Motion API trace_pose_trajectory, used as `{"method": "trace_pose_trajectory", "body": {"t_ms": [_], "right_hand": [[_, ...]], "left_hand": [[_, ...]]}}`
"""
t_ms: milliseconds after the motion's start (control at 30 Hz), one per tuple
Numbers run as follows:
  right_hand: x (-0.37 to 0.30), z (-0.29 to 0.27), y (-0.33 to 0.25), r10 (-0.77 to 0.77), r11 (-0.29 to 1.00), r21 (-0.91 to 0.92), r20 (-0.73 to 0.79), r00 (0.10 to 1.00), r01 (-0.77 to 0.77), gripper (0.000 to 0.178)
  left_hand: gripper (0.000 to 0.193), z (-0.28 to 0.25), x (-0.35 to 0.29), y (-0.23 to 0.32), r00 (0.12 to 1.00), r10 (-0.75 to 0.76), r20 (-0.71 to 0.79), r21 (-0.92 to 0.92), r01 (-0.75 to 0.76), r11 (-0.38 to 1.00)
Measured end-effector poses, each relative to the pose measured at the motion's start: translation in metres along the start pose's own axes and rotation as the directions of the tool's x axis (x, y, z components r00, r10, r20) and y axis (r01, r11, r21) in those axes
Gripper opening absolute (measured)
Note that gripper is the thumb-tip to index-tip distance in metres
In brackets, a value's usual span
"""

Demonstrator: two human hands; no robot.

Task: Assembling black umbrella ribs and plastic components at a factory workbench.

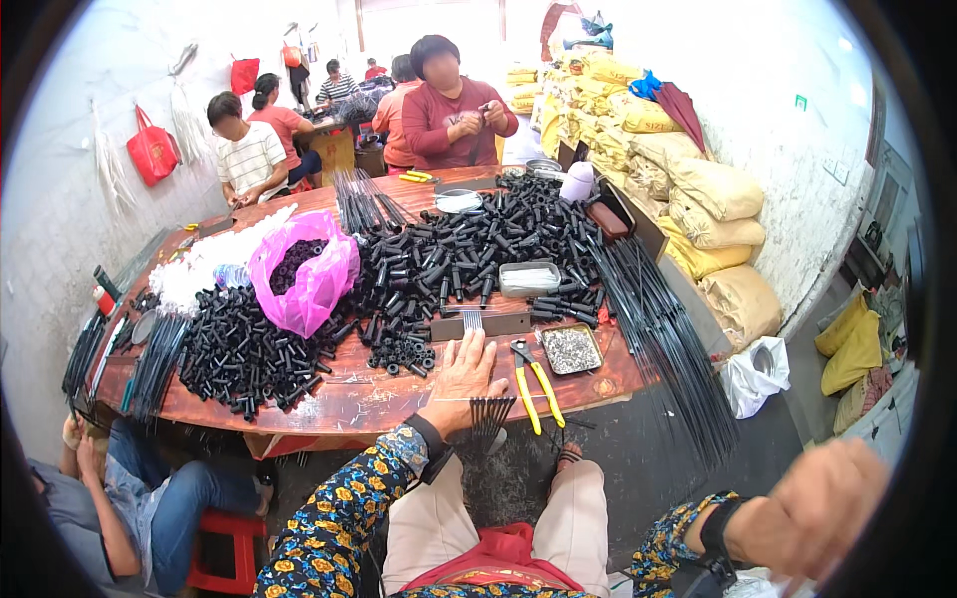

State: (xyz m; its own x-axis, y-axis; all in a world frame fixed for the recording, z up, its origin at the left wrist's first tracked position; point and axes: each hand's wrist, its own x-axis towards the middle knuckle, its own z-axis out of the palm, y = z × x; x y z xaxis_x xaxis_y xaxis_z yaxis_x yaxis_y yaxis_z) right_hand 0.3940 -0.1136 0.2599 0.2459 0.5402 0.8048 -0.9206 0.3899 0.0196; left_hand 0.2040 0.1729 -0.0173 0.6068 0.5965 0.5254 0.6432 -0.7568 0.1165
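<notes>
My left hand (464, 377) lies flat near the table's front edge, fingers stretched forward. Its fingertips reach a few thin pale rods (472, 320) at a dark metal bar (503, 323). A row of slim black rods (490, 419) sticks out beside the wrist, over the table edge; whether they continue under the palm is hidden. My right hand (812, 508) is raised at the lower right, away from the table, its fingers smeared by motion. Yellow-handled pliers (538, 386) lie right of my left hand, beside a small tray (600, 357) of tiny metal parts.
Black plastic pieces (429, 259) are heaped across the wooden table (344, 404), around a pink bag (304, 274). Long black rods (663, 334) overhang its right edge. A clear box (528, 279) holds white sticks. Co-workers sit opposite and at left; yellow sacks (713, 189) are stacked right.
</notes>
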Motion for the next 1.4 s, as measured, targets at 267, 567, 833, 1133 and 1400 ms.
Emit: {"method": "trace_pose_trajectory", "body": {"t_ms": [267, 567, 833, 1133, 1400], "right_hand": [[0.039, -0.004, 0.018, 0.632, 0.638, -0.700, 0.238, 0.737, -0.321, 0.044], [0.030, -0.021, 0.021, 0.606, 0.680, -0.652, 0.244, 0.757, -0.335, 0.046], [0.024, -0.036, 0.015, 0.565, 0.719, -0.620, 0.261, 0.782, -0.313, 0.049], [0.008, -0.066, 0.014, 0.517, 0.330, -0.904, -0.066, 0.853, -0.270, 0.016], [-0.034, -0.224, 0.080, 0.741, -0.269, -0.955, -0.289, 0.606, -0.126, 0.044]], "left_hand": [[0.065, -0.003, 0.000, 0.000, 1.000, -0.021, -0.003, 0.022, 0.021, 1.000], [0.065, 0.000, -0.003, -0.009, 1.000, 0.001, -0.018, 0.032, 0.000, 0.999], [0.066, -0.009, 0.003, 0.000, 0.998, -0.003, 0.063, -0.026, 0.004, 1.000], [0.065, -0.006, 0.004, 0.004, 1.000, 0.000, 0.022, -0.043, 0.001, 0.999], [0.066, -0.009, 0.001, 0.000, 0.998, 0.007, 0.065, 0.021, -0.009, 1.000]]}}
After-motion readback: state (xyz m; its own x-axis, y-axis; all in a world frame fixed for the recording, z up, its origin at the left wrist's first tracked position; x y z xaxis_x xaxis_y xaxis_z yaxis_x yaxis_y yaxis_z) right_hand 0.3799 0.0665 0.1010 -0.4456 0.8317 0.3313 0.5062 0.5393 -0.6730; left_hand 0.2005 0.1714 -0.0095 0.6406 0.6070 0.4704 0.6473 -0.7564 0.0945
